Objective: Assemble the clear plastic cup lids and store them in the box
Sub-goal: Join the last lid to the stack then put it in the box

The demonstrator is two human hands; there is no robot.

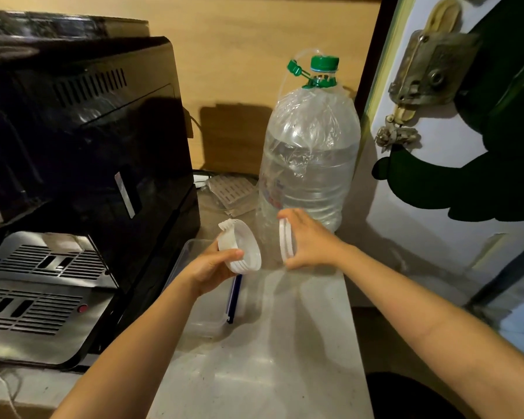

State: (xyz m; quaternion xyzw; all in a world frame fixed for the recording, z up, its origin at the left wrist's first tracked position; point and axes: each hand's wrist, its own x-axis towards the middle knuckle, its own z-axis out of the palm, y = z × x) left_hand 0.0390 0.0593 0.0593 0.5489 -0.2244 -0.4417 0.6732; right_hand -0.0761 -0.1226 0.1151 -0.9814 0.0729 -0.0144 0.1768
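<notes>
My left hand [212,267] grips a nested stack of several translucent white cup lids [241,246], tilted with its open side facing right. My right hand [310,240] holds a thinner stack of lids [286,241] on edge, a short gap away from the left stack. Both stacks hover above the counter. Below my left hand lies a clear plastic box [203,322] with a blue clip on its right side; my left forearm hides part of it.
A big water bottle [310,152] with a green cap stands just behind my hands. A black coffee machine [82,140] with a metal drip tray [40,294] fills the left. A wall or door panel [436,176] bounds the right. The counter [273,358] stretches toward me.
</notes>
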